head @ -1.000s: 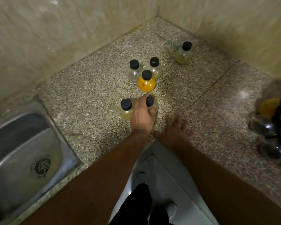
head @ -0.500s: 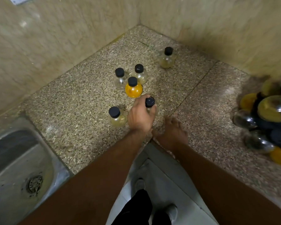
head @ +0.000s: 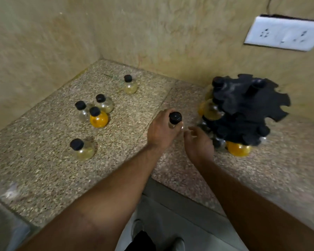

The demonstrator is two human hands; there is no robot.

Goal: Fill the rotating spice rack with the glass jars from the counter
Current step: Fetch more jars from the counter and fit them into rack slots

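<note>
The wall [head: 152, 33] and the counter [head: 43, 169] meet in a corner. The rack [head: 243, 105] stands on the counter at the right, close to the wall and below a socket [head: 283, 33]. The rack is black, tiered and notched round its edges. We make out a pale jar [head: 211, 110] hanging in an upper tier and an orange one [head: 238, 149] at the foot, but blur hides how many notches are free.

The left hand [head: 161, 131] has its fingers wrapped round a jar [head: 175, 118], with only the black cap and neck showing above the fist. That jar sits between the loose jars and the rack, nearer the rack. The right hand [head: 199, 144] holds nothing; its fingers are loose and spread, reaching toward the lower tier. We cannot tell whether it touches the rack.

Five more jars stand on the counter to the left, well apart from the rack. There is a back jar [head: 130, 86] near the corner, a cluster [head: 96, 111] of three with one bright orange, and a front jar [head: 82, 150] alone.

We judge the step in hand to be the carry — one jar is picked and on its way, not yet seated. The next move calls for a free notch facing us, so the right hand may need to steady or turn the rack. The left hand then has to bring the neck level with the notch and slide it in, so that the cap catches on the tier before the fingers let go. The task looks about half done — that much is a guess.
</note>
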